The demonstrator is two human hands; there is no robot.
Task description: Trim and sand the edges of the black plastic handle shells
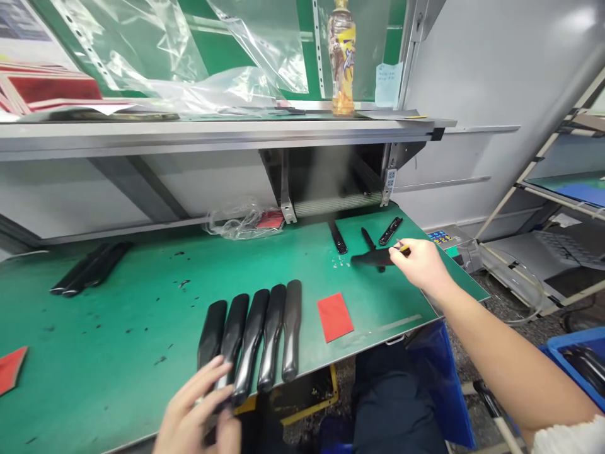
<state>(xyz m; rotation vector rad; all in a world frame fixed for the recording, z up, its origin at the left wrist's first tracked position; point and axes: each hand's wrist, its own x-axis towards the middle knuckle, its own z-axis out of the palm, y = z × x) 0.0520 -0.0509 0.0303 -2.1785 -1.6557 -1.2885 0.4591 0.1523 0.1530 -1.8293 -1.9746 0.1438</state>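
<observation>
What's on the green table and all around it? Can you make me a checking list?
Surface: green table, dark scraps scattered on it.
Job's things: five black pieces in a row; one blurred dark piece.
Clutter: red squares.
Hands: left hand at the row's near end; right hand holding the blurred dark piece.
Cables: pale loop, perhaps a cord.
Surroundings: shelf, bottle, blue bin.

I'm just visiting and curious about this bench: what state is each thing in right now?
right hand: closed on a dark piece
left hand: over the row's near left end; grip unclear
row of five black pieces: side by side
bottle: upright
red square: flat
clear plastic on the bench: crumpled
blue bin at right: open, holding dark pieces
</observation>
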